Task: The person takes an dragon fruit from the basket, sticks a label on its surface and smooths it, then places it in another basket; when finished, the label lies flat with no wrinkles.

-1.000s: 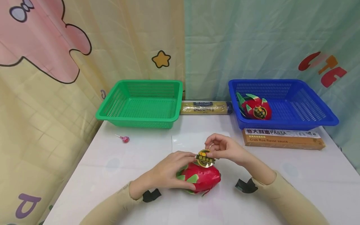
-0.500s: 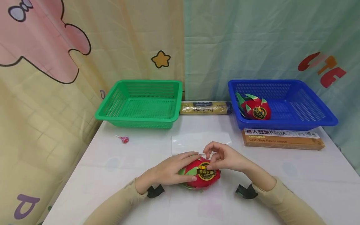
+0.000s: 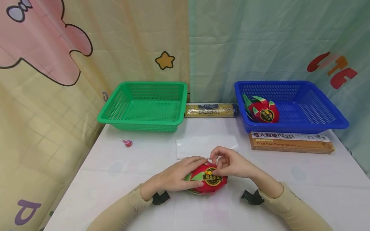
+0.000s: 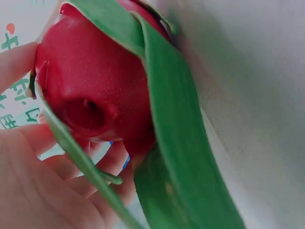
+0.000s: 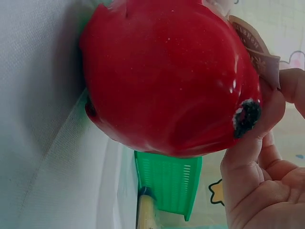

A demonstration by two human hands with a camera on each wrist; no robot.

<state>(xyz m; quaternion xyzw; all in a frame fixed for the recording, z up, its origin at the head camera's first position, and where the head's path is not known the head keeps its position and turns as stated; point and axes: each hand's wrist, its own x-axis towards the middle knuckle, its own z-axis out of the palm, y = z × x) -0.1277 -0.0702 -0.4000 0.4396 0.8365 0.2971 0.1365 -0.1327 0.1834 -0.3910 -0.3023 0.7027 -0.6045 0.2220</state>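
A red dragon fruit (image 3: 206,188) with green leafy scales lies on the table, stem and leaves toward my left hand (image 3: 180,175). That hand grips it, thumb on the near side and fingers over the far side; its palm and fingers also show in the left wrist view beside the red skin (image 4: 95,62). A round black-and-gold sticker (image 3: 212,179) lies against the top of the fruit. My right hand (image 3: 235,164) pinches the sticker's edge between thumb and index finger. In the right wrist view part of the sticker (image 5: 249,36) stands up off the skin.
Behind are a green basket (image 3: 144,123), a spaghetti packet (image 3: 212,111) and a blue basket (image 3: 300,129) with another dragon fruit (image 3: 261,110) inside. A pasta box (image 3: 292,146) lies at right, a lollipop (image 3: 128,143) at left, and a shiny white sheet (image 3: 192,147) beyond the hands.
The sticker was held up above the fruit; the right hand has brought it down against the skin. The fruit has rolled slightly under the left hand. Little differs over the last half second.
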